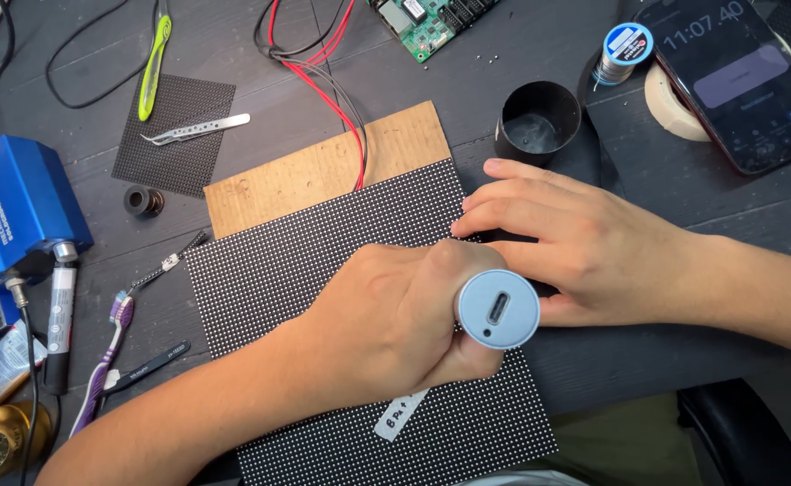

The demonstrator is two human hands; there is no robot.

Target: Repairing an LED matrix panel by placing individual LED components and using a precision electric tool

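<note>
At the far left a blue box-shaped station (13, 207) was cut off by the frame edge. Beside it a toothbrush (107, 355) lay on the dark surface (521, 67). The left hand (395, 315) was closed in a fist around a grey cylindrical tool (498, 310); only its round end with a slot showed, its tip hidden below. It stood over the black dotted panel (269, 270), which covered part of a cardboard sheet (323, 166). The right hand (575, 247) lay flat, fingers spread narrowly, on the panel's right edge. A phone (737, 81) was cropped at the top right.
</note>
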